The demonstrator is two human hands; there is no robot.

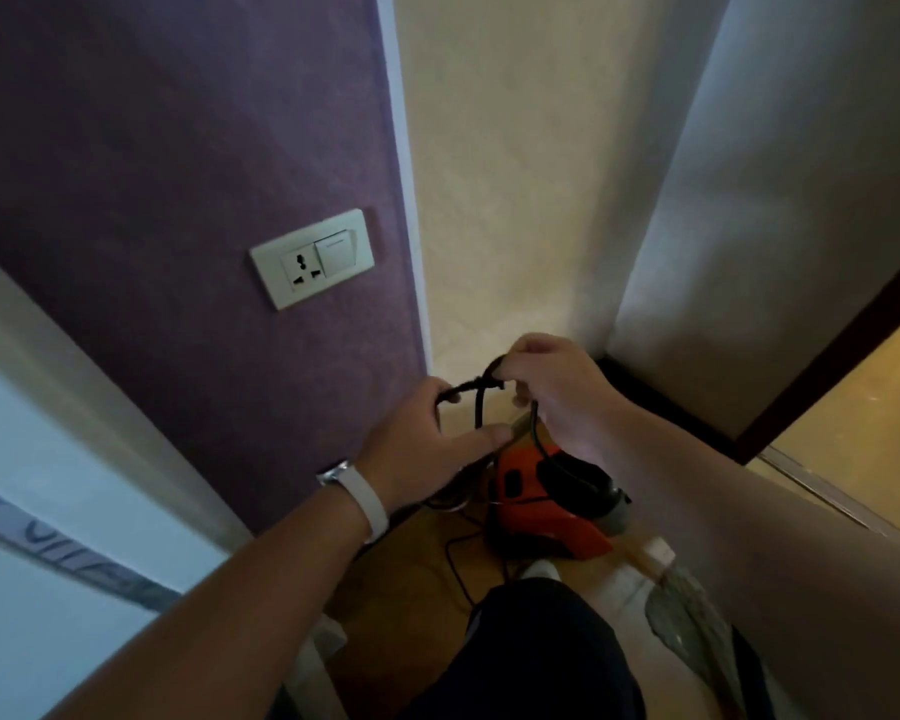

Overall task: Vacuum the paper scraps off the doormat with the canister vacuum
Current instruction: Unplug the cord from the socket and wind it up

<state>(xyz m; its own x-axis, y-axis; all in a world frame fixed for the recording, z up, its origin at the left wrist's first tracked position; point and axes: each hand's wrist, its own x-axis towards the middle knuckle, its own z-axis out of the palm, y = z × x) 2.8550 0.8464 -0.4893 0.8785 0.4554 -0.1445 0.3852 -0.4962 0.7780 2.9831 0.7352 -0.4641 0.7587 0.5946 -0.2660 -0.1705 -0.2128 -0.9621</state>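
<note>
Head: fingers (526, 356) curled round black cord (478, 407)

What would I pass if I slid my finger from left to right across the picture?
First the wall socket with its switch → left hand → black power cord held between the hands → right hand → dark door frame. The orange canister vacuum sits below the right hand, so it has no clear place.
</note>
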